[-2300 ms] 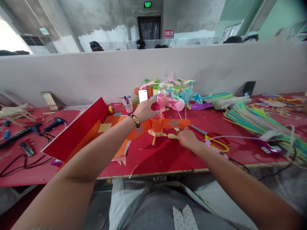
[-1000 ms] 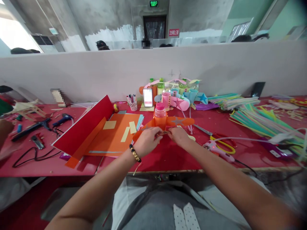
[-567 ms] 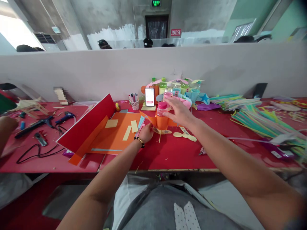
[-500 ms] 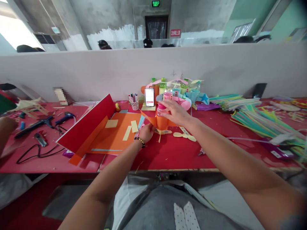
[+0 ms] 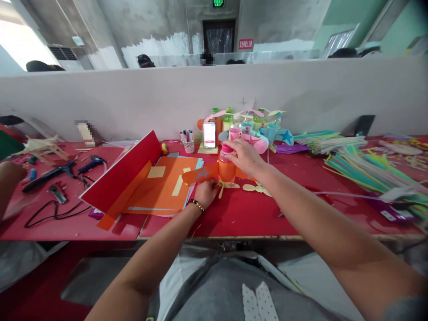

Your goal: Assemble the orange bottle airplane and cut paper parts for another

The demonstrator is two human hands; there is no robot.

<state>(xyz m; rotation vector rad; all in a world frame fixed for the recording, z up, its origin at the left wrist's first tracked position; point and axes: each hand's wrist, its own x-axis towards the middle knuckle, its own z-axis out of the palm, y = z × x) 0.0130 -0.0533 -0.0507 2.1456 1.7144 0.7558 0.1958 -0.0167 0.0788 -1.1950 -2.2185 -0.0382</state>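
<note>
Bottle (image 5: 227, 171) stands at frame centre, right hand (image 5: 245, 156) grasping its top, seemingly steadying it; left hand (image 5: 205, 193) at its base, grip unclear. Further adjustment would call for firm support.

A clear bottle (image 5: 224, 157) with a pink cap (image 5: 226, 148) stands upright on the red surface (image 5: 234, 218), nearer than the phone (image 5: 209, 141) and slightly right of it. An orange sleeve (image 5: 227, 170) wraps its lower half. One orange wing (image 5: 194, 176), bearing a grey star, reaches left past the phone; the right wing (image 5: 241, 174) is mostly covered. Low in front, a cream strip (image 5: 230, 185) with a grey star meets a slim cream blade (image 5: 221, 191).
</note>
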